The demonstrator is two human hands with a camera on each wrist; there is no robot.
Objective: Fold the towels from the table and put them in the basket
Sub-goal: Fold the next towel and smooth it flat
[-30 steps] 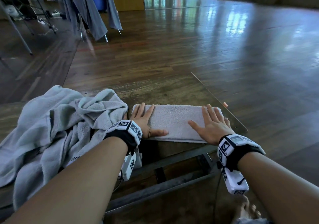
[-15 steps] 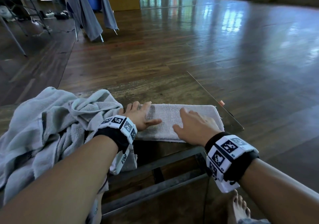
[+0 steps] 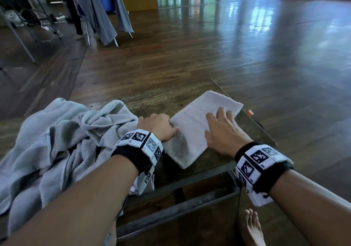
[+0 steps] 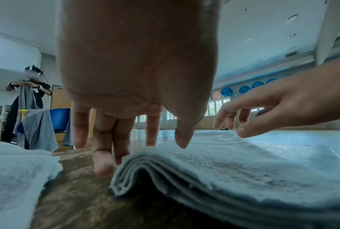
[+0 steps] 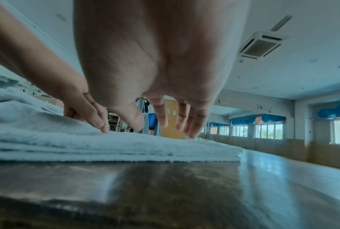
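Note:
A folded pale grey towel [image 3: 193,132] lies slantwise on the dark table [image 3: 152,101], near its right end. My left hand [image 3: 171,126] is at the towel's left edge, thumb on top and fingers down beside the fold, pinching it. In the left wrist view the folded towel [image 4: 223,170] arches slightly off the table there. My right hand [image 3: 218,116] rests on top of the towel with straight, spread fingers. The right wrist view shows the stacked layers of the folded towel [image 5: 106,147] from the side. No basket is in view.
A heap of unfolded grey towels [image 3: 57,141] fills the table's left part, touching my left forearm. The table's right edge [image 3: 266,137] runs close past the towel. My bare foot [image 3: 252,226] stands below. Far back left, another person handles grey cloths on a drying rack [image 3: 98,18].
The folded towel has turned from lying crosswise to slantwise. My right hand slid left onto its middle, and my left hand went from pressing flat to pinching the left edge.

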